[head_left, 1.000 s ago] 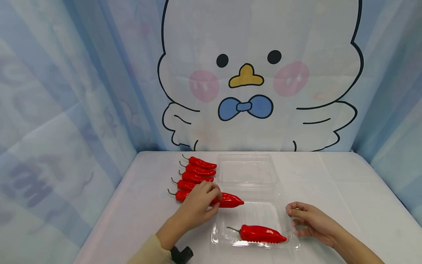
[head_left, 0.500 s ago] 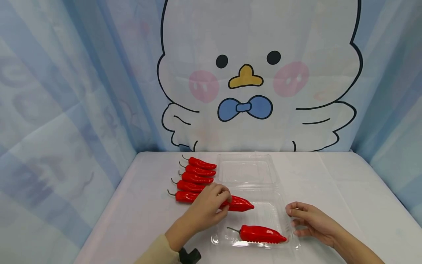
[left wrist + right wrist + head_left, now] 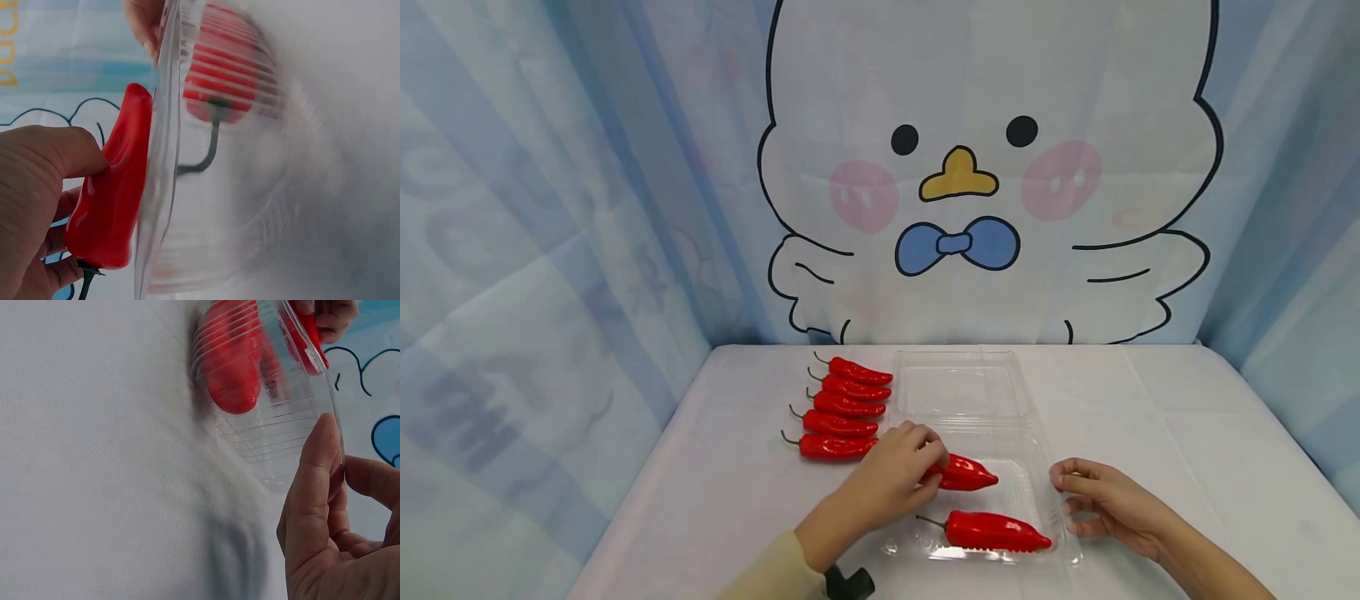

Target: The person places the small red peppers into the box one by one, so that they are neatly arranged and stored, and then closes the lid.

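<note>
The left hand (image 3: pixel 895 468) grips a pepper (image 3: pixel 967 473) just above the clear box (image 3: pixel 1028 497), while the right hand (image 3: pixel 1108 504) pinches the box's right rim between thumb and fingers. A second pepper (image 3: pixel 992 532) lies inside, nearer the person. Five more peppers (image 3: pixel 848 404) lie in a row on the table (image 3: pixel 1150 417), left of the box, whose lid (image 3: pixel 958 387) is folded back.

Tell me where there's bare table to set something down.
Bare white tablecloth lies right of the open clear plastic clamshell, beyond the right hand, and left of the row of five red chili peppers. The clamshell's near tray is crowded: one pepper lies inside and the left hand holds another pepper over it.
</note>
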The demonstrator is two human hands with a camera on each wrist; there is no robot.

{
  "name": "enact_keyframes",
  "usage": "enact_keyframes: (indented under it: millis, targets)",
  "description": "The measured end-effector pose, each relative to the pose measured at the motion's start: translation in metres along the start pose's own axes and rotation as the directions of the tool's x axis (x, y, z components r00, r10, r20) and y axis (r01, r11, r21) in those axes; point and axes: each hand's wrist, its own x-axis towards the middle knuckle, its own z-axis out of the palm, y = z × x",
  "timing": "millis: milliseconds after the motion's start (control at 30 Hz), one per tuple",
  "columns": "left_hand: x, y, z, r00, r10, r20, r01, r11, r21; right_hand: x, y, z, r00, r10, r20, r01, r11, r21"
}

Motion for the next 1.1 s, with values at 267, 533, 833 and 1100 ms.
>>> enact_keyframes:
  millis: [267,533,833,1100]
  targets:
    - [0.003,0.008,0.009,0.999,0.045,-0.017,-0.044,0.998,0.046,0.000,-0.001,0.000,1.000,0.007,-0.020,-0.007,1.000,-0.015]
    - [0.009,0.017,0.015,0.998,0.039,0.043,-0.042,0.996,0.075,0.001,-0.001,0.000,1.000,0.007,-0.027,-0.007,1.000,-0.023]
    - [0.018,0.029,0.021,0.993,0.020,0.118,-0.034,0.992,0.118,0.001,0.002,-0.001,1.000,0.001,-0.016,-0.001,1.000,-0.012]
    - [0.021,0.039,0.034,0.983,-0.005,0.182,-0.024,0.987,0.160,0.002,0.001,-0.001,1.000,0.000,-0.005,0.000,1.000,-0.016]
